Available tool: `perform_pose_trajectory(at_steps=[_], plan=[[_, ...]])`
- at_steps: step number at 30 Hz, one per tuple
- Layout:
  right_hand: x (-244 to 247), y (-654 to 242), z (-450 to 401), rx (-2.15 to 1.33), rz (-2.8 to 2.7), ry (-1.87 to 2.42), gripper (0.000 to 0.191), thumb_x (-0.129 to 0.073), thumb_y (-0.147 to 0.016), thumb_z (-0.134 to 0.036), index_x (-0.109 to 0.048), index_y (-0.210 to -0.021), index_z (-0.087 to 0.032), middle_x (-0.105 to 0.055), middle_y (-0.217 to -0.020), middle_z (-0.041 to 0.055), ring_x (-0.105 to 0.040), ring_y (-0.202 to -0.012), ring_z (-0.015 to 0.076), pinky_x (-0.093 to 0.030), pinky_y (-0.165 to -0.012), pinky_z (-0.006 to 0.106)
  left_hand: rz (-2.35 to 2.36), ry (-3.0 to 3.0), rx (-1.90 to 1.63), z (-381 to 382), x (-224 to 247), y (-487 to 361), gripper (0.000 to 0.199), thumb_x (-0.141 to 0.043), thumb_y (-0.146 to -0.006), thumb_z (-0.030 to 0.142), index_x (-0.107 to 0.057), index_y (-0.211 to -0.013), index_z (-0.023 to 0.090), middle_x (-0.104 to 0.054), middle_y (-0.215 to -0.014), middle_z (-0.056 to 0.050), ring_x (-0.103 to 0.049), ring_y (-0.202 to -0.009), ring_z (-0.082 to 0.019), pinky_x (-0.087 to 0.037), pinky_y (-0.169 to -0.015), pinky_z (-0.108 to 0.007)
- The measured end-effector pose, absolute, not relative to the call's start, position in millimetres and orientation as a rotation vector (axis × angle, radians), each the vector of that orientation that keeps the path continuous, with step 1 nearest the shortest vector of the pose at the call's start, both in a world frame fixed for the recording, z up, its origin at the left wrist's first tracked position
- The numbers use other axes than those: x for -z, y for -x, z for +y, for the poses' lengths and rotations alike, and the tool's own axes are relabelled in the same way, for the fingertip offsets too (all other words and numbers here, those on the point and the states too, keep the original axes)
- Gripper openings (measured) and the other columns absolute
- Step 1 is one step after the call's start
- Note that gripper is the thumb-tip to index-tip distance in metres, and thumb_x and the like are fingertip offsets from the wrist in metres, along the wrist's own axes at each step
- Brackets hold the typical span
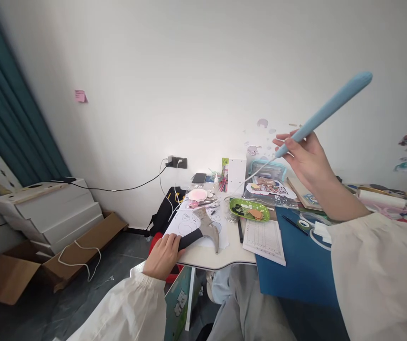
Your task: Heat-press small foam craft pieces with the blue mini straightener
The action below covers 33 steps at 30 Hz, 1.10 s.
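Left hand (163, 255): wrapped round black-handled hammer (207, 228), counter's (232, 251) near left | Right hand (306, 158): half-curled, pinching blue-handled rod (333, 106) above

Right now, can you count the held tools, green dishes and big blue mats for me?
Held tools: 2, the black-handled tool in the left hand and the light blue-handled tool in the right hand
Green dishes: 1, the green dish on the table
Big blue mats: 1, the blue mat
Total: 4
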State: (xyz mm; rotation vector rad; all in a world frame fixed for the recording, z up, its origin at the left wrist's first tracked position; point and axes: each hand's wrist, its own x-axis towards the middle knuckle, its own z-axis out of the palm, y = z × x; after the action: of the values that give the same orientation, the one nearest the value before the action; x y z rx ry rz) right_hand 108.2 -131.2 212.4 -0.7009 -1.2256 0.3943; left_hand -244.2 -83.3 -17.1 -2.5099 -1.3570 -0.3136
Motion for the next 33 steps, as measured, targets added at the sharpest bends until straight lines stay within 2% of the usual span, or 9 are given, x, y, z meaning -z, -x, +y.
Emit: perform_pose_trajectory(at_steps=[5,9,12,15,20,25,29,33], plan=[[-244,-91,-100,-0.299,-1.260,0.602,0.035,-0.073,-0.069,-0.040,-0.046,-0.087,-0.028,-0.062,-0.098,-0.0021,-0.062,-0.101,0.0193,-0.047,-0.089,0.040,-1.309,2.526,0.349,-89,21,253,0.030,-0.044,-0.090,0.028,-0.057,-0.114,0.017,-0.060,-0.109,-0.013,-0.055,-0.099,-0.030,-0.044,-0.083,-0.041],[-268,-84,-107,-0.222,-1.352,0.578,0.021,-0.056,-0.084,-0.046,-0.047,-0.093,-0.030,-0.058,-0.114,-0.0006,-0.052,-0.118,0.0222,-0.045,-0.090,0.042,-1.295,2.549,0.338,-82,19,251,0.028,-0.046,-0.089,0.028,-0.058,-0.111,0.017,-0.061,-0.104,-0.012,-0.056,-0.097,-0.028,-0.044,-0.083,-0.039],[-275,-78,-134,-0.296,-1.405,0.613,0.019,-0.045,-0.089,-0.048,-0.051,-0.094,-0.031,-0.056,-0.119,-0.0007,-0.046,-0.125,0.0238,-0.045,-0.094,0.042,-1.305,2.566,0.317,-73,17,247,0.025,-0.046,-0.089,0.028,-0.058,-0.107,0.016,-0.061,-0.102,-0.012,-0.056,-0.096,-0.027,-0.044,-0.084,-0.039],[-271,-68,-160,-0.484,-1.216,0.564,0.012,-0.053,-0.088,-0.040,-0.051,-0.087,-0.028,-0.059,-0.112,0.0007,-0.051,-0.120,0.0223,-0.046,-0.098,0.038,-1.312,2.588,0.307,-62,13,244,0.025,-0.044,-0.090,0.028,-0.058,-0.105,0.015,-0.060,-0.102,-0.013,-0.056,-0.095,-0.026,-0.043,-0.084,-0.039],[-245,-65,-175,-0.591,-0.909,0.567,0.014,-0.060,-0.085,-0.035,-0.055,-0.084,-0.022,-0.064,-0.101,0.0057,-0.062,-0.106,0.0221,-0.052,-0.094,0.035,-1.263,2.638,0.269,-48,4,236,0.026,-0.044,-0.090,0.029,-0.060,-0.102,0.012,-0.061,-0.101,-0.014,-0.056,-0.095,-0.026,-0.043,-0.084,-0.038],[-223,-82,-173,-0.665,-0.780,0.619,0.010,-0.061,-0.085,-0.032,-0.057,-0.082,-0.023,-0.067,-0.090,0.0026,-0.063,-0.103,0.0203,-0.054,-0.091,0.034,-1.229,2.680,0.228,-43,-2,228,0.027,-0.048,-0.088,0.030,-0.062,-0.103,0.012,-0.063,-0.102,-0.014,-0.057,-0.097,-0.027,-0.043,-0.085,-0.038],[-212,-84,-176,-0.718,-0.714,0.673,0.013,-0.058,-0.086,-0.033,-0.056,-0.078,-0.023,-0.068,-0.093,0.0030,-0.064,-0.102,0.0201,-0.055,-0.090,0.033,-1.250,2.714,0.244,-41,-1,222,0.029,-0.048,-0.088,0.031,-0.062,-0.105,0.012,-0.063,-0.102,-0.014,-0.059,-0.097,-0.028,-0.044,-0.086,-0.039],[-206,-78,-181,-0.780,-0.634,0.677,0.010,-0.055,-0.088,-0.033,-0.056,-0.084,-0.025,-0.068,-0.099,0.0040,-0.064,-0.103,0.0183,-0.055,-0.089,0.031,-1.303,2.740,0.327,-42,-8,223,0.027,-0.046,-0.088,0.032,-0.064,-0.099,0.014,-0.065,-0.099,-0.013,-0.061,-0.093,-0.027,-0.046,-0.084,-0.040]])
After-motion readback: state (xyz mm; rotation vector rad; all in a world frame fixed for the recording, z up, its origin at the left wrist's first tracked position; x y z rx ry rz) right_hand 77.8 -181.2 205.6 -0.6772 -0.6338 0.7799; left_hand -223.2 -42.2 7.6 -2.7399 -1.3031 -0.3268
